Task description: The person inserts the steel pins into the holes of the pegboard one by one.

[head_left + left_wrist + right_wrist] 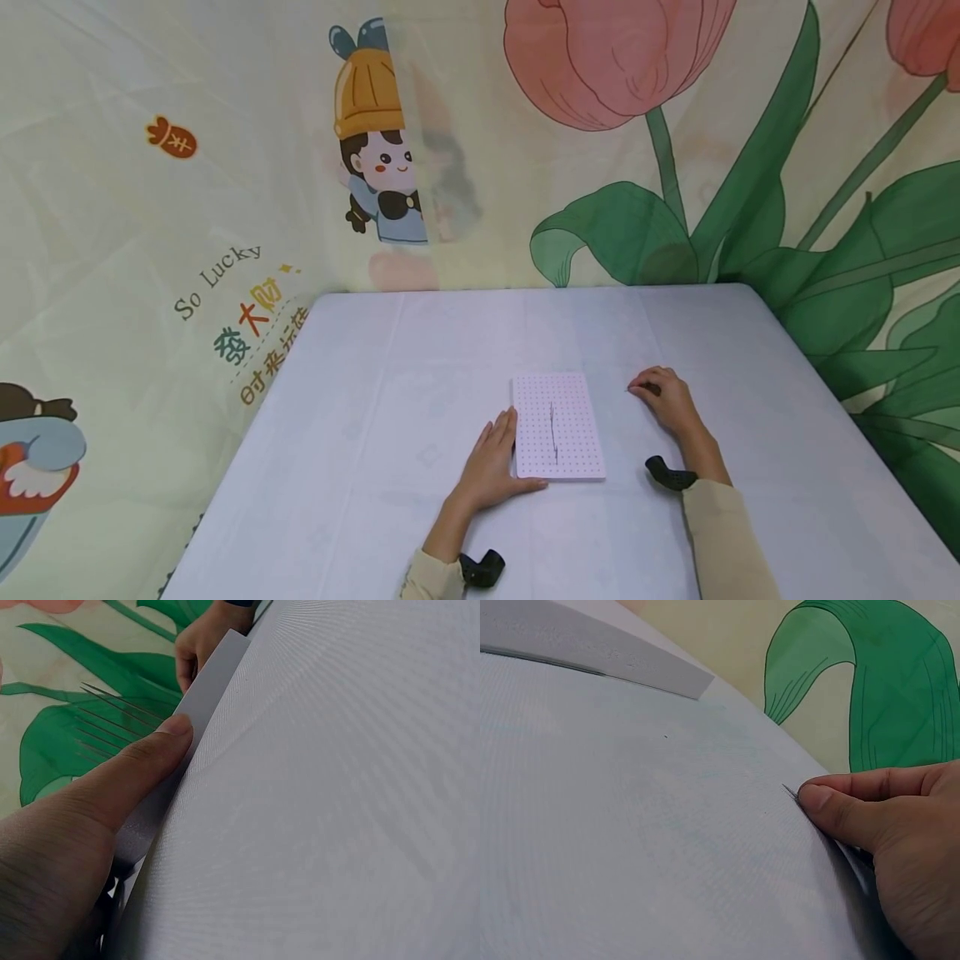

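Note:
A white board (573,429) with a grid of small holes lies on the table. Several thin dark needle-like sticks (120,720) rise from it side by side in the left wrist view; from the head they form one dark line. My left hand (487,462) rests against the board, fingers fairly straight along its left edge and thumb along the near edge. To the board's right, my right hand (667,404) pinches a thin needle-like stick (790,790) between thumb and forefinger; its tip points out past them. Something dark shows at these fingers from above.
A white cloth covers the table (420,358). Behind it hangs a curtain (465,125) printed with tulips and cartoon figures. Black wrist straps (483,569) stick out beside both wrists.

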Demonstrator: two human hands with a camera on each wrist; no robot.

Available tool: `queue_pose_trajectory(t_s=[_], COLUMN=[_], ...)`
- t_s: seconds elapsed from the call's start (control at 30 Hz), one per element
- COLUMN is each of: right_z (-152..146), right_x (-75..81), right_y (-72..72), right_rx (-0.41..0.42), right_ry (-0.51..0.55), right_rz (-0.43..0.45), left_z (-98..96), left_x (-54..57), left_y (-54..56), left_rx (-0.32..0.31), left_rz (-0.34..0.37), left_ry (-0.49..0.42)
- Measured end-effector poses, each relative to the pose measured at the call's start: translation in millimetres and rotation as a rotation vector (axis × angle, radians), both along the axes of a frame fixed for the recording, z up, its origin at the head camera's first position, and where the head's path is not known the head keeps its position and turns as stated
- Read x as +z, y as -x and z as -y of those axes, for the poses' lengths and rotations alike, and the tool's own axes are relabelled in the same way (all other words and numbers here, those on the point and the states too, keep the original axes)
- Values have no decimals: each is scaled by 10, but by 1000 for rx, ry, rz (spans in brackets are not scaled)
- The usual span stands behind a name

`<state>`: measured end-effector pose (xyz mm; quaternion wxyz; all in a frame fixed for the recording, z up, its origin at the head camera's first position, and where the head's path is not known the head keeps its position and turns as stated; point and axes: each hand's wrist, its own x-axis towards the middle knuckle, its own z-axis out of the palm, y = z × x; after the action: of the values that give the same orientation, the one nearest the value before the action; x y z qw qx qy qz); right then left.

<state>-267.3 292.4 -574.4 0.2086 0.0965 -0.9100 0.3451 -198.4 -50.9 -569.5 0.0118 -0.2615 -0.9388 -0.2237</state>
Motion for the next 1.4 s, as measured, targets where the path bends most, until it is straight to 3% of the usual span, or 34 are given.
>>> queue_pose_trajectory(t_s=[0.63,0.9,1.17,1.27,1.4], right_z=[50,241,655,827,1033], right_x=[1,78,189,230,324], right_y=[-31,-51,-56,-78,-161], right_rx=[-46,-78,131,193,270], right_ry=[127,286,545,576,525], right_rz=[-77,-4,-11,3,-15], left_z=[0,-1,1,4,9], left_x=[23,25,24,26,17], left_y=[-3,7,9,11,11], left_rx=[2,2,1,-3,-4], left_rz=[16,5,5,2,12], left_ry=[4,9,11,8,6])
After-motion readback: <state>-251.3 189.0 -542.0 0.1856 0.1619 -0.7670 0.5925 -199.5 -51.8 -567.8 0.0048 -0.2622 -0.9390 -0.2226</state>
